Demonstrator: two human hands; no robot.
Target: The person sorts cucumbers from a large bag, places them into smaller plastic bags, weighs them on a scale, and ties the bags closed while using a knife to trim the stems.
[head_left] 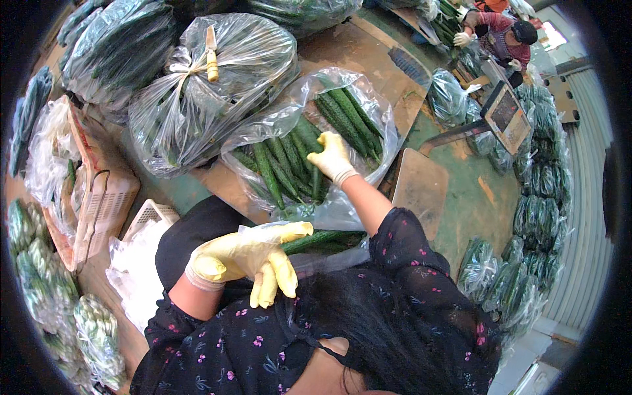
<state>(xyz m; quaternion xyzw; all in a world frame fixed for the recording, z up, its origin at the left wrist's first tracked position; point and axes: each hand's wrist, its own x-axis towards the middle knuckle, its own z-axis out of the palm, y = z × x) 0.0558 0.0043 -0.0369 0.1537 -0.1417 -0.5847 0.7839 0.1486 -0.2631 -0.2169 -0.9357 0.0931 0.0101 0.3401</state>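
Note:
My left hand, in a yellow glove, has its fingers spread beside a small clear bag at my lap; a cucumber lies in it. My right hand, gloved likewise, reaches into a large open plastic bag and curls its fingers round a cucumber among several others, whose far ends are partly under plastic. Behind, a big tied bag of dark green produce has a wooden-handled knife on top.
Left: plastic crates, white bags, bagged produce. Right: a scale with a display and platform, and rows of bagged cucumbers. A co-worker in gloves is at the upper right.

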